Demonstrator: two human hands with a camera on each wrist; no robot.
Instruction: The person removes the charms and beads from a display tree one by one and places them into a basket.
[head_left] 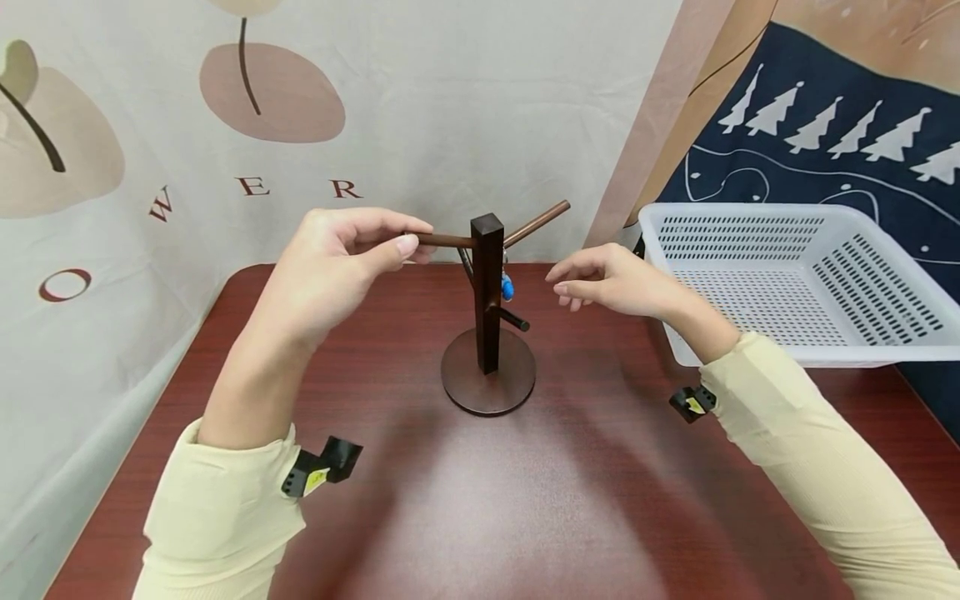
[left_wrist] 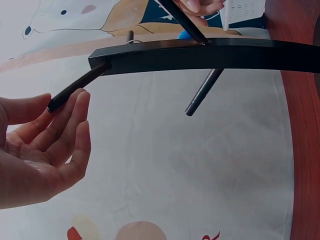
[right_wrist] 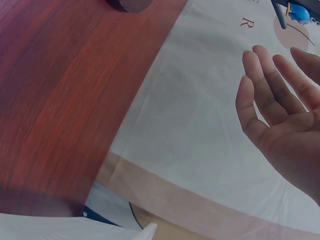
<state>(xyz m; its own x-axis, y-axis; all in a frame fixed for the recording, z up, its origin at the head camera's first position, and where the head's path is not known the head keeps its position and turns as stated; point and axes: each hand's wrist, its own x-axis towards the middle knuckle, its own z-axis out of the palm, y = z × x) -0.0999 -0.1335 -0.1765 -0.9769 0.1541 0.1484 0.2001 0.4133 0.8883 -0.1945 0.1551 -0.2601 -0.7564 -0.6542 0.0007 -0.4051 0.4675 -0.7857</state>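
A dark wooden rack with a square post, several round pegs and a round base stands upright on the table. My left hand pinches the tip of its upper left peg between thumb and fingers; the left wrist view shows that peg too. A small blue trinket hangs by a ring from the upper right peg. To the right of the rack, my right hand hovers with relaxed fingers and holds nothing; its palm shows in the right wrist view.
A white perforated plastic basket sits at the right rear of the reddish-brown table. Behind the table hangs a pale printed cloth, with a dark blue tree-patterned cloth at the right.
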